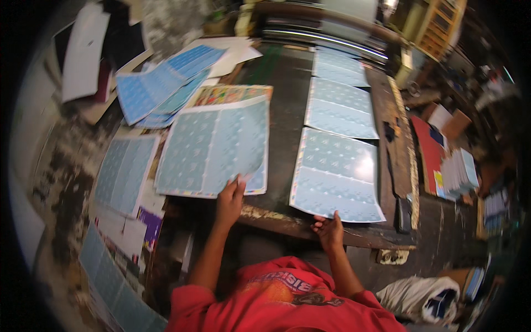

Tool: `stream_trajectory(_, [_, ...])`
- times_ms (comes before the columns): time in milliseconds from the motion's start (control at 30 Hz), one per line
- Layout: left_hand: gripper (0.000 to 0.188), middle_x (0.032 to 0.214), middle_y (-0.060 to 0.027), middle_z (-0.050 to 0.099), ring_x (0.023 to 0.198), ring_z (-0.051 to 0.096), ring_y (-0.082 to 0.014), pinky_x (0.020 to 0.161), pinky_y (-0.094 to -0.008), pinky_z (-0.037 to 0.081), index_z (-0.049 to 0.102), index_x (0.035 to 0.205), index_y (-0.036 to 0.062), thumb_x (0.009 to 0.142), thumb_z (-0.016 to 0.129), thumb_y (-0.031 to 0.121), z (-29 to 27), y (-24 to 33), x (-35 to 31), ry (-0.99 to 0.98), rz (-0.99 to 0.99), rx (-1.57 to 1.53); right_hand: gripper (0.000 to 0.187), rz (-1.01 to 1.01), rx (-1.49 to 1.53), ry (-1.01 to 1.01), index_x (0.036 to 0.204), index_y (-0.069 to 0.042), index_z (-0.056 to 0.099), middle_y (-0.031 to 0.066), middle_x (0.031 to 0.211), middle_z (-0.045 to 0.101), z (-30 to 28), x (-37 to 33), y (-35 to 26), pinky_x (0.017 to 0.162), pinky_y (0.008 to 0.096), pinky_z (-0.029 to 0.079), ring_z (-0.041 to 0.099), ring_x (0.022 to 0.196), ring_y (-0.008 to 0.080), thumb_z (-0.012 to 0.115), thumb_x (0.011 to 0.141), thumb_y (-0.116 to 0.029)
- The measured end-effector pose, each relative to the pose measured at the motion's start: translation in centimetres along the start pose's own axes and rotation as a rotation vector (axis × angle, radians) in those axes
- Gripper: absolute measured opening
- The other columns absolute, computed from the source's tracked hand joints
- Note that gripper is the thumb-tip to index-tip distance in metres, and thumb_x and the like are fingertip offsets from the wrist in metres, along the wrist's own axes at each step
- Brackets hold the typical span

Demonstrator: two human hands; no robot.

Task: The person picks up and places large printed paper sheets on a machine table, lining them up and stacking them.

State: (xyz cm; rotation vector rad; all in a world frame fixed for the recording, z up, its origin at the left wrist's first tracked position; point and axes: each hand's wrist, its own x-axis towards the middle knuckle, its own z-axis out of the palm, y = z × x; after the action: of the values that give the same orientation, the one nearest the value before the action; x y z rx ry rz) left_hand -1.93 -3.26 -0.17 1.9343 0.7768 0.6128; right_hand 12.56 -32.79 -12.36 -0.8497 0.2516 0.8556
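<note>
The left hand (230, 202) pinches the near edge of a pale blue printed sheet (207, 146), which spreads toward eleven o'clock. The right hand (330, 229) grips a second sheet (332, 171) by its near edge; it lies at twelve o'clock on the dark table (276, 171).

A dark worktop (282, 99) with a chipped, pale front edge fills the centre of the frame. Behind it, at top centre, a long horizontal metal bar (337, 46) catches the light. A yellow-orange rack (441, 25) stands upper right; dark, scuffed floor (442, 221) shows lower right.
</note>
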Motion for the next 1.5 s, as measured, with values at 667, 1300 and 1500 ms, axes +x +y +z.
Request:
stream_trajectory(667, [0.048,0.135,-0.0164,0.053,0.127,0.049,-0.0311,0.108,-0.0390,0.036,0.054,0.130,0.0019,0.092,0.067,0.027,-10.3,-3.0,4.9,0.236,0.165,0.318,0.032,0.034,-0.197,0.183,0.104,-0.004,0.057,0.0084,0.077,0.064,-1.5,-7.9,0.6,0.050,0.0239,0.040,0.050,0.053,0.0129,0.064,0.090,-0.033])
stream_trajectory(1300, [0.056,0.102,-0.0157,0.070,0.087,0.069,-0.0284,0.077,-0.0386,0.055,0.062,0.119,-0.0015,0.080,0.078,0.036,-22.2,-15.6,23.8,0.005,-0.545,-0.391,0.049,0.011,-0.054,0.227,0.116,0.001,0.051,0.0155,0.088,0.065,-1.5,-13.4,3.9,0.062,0.0330,0.048,0.063,0.071,0.0238,0.048,0.098,-0.044])
stream_trajectory(1500, [0.055,0.101,-0.0163,0.071,0.085,0.069,-0.0266,0.076,-0.0376,0.057,0.063,0.116,0.0008,0.077,0.081,0.035,-24.3,-17.7,26.4,-0.043,-0.614,-0.451,0.060,-0.008,0.022,0.298,0.116,0.002,0.052,0.0144,0.081,0.065,-2.6,-10.0,3.7,0.067,0.0374,0.050,0.061,0.067,0.0248,0.048,0.095,-0.054])
